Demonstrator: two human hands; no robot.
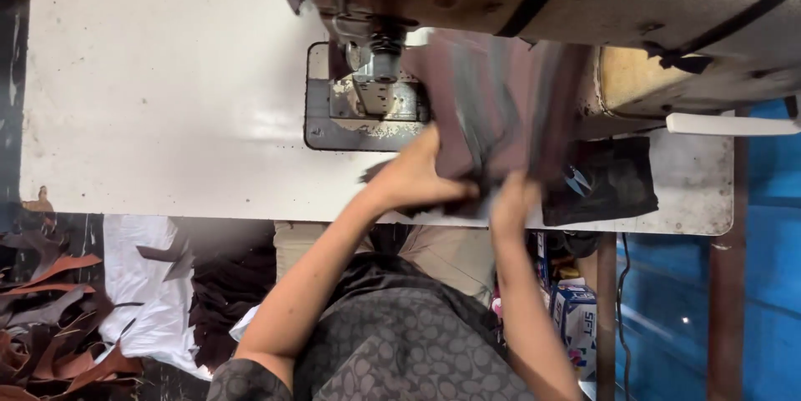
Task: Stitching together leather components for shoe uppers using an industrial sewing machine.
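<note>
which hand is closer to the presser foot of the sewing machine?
Left. The left hand grips the dark brown leather piece just below and right of the presser foot; the right hand holds that piece's lower edge, farther right.

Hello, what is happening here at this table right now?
A person sits at a white worktable with an industrial sewing machine. Both hands, left hand and right hand, grip a blurred dark brown leather piece beside the presser foot. Brown leather scraps lie on the floor.
</note>
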